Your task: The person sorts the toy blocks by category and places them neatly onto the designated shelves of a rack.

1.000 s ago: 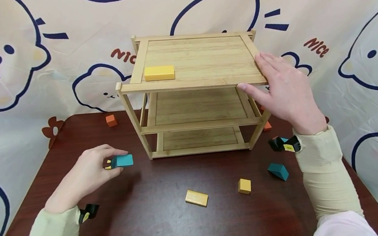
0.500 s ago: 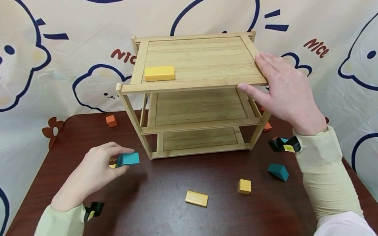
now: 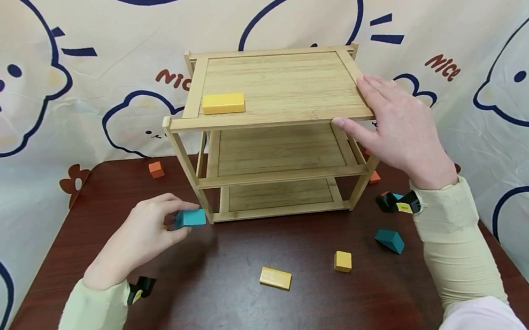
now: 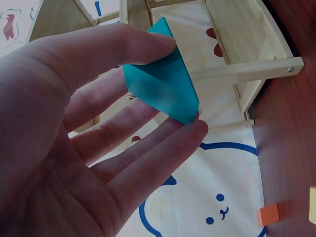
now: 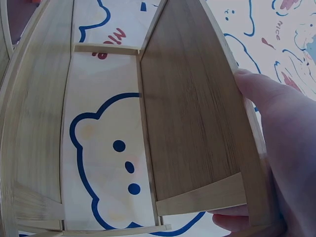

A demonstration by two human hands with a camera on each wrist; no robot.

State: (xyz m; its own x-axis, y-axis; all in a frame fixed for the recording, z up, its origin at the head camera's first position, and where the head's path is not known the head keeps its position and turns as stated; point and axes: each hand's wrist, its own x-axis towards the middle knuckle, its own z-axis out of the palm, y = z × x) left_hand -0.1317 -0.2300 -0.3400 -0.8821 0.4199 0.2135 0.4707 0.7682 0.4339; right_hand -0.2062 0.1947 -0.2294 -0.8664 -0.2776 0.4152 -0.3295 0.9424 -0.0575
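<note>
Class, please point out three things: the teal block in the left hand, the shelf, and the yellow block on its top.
Teal block (image 4: 165,76), left wrist view: side facing the camera.
Shelf (image 3: 285,82), head view: bare top board.
Yellow block (image 3: 223,102), head view: upper face.

The left hand (image 3: 141,239) is travelling between 2 and 3 o'clock, taking 12 as the far side of the head view, and it is bringing the pinched teal block (image 3: 193,217) along. The block's 3 o'clock end is now reaching just beside the shelf's 8 o'clock leg (image 3: 186,165), where 1 second ago a wider gap was showing. The left sleeve (image 3: 89,318) and black wrist camera (image 3: 145,285) are following the same way.
</note>
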